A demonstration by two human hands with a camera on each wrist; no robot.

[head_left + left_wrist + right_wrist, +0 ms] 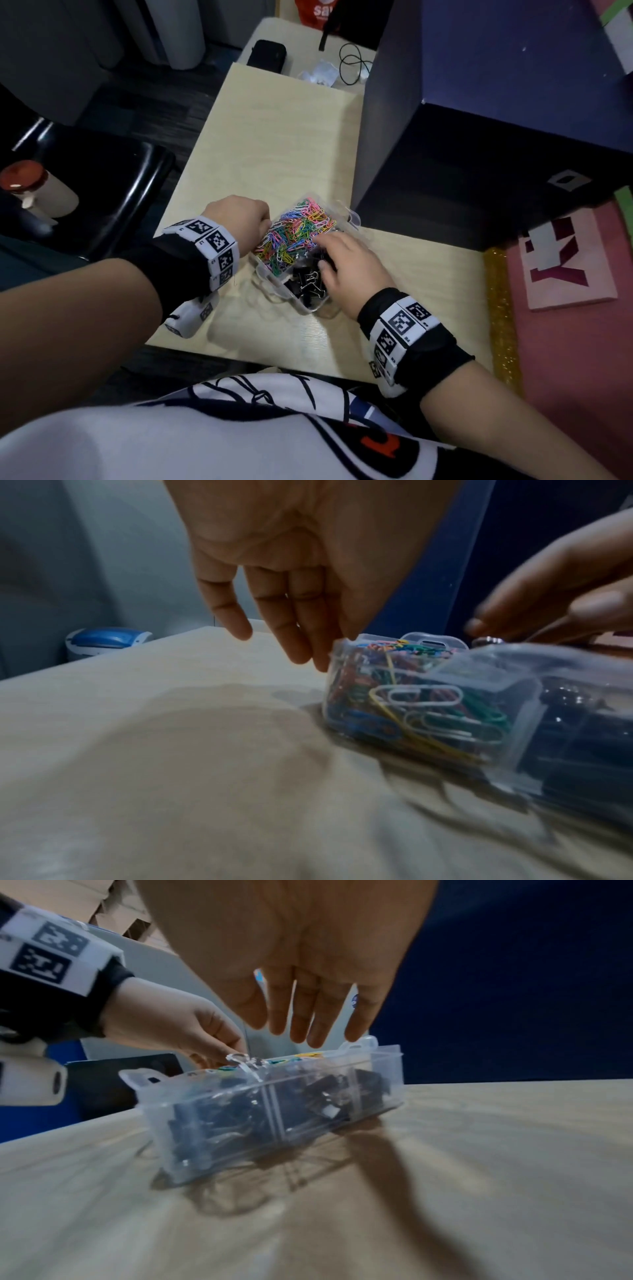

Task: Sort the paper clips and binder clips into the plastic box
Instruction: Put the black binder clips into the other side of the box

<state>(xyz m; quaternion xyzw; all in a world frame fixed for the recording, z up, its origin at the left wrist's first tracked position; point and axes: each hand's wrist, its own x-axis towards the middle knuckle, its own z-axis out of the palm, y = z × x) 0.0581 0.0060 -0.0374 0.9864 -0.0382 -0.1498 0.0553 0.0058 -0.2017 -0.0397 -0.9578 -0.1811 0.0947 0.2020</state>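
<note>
On the far left of the head view, a pale bottle with a red cap lies on a black chair seat beside the surface. Farther back on the pale wood lie a black case and a loop of black cord.

The left hand reaches the near-left side of the plastic box. From the left wrist its fingers hang straight and relaxed, gripping nothing, their tips just at the box's corner; whether they touch the wall cannot be told through the blur.

The clear box sits on the surface between the two hands, lid off. Its farther, left-hand compartment is heaped with coloured paper clips; the nearer compartment holds black binder clips. In the left wrist view the paper clips press against the transparent wall; in the right wrist view the binder clips show dark through the plastic box.

The right hand hovers over the binder-clip side. Its fingers point down, loosely extended and released, tips just above the rim.

To the right stands a large dark blue box, then a pink board with a glittery gold edge.
</note>
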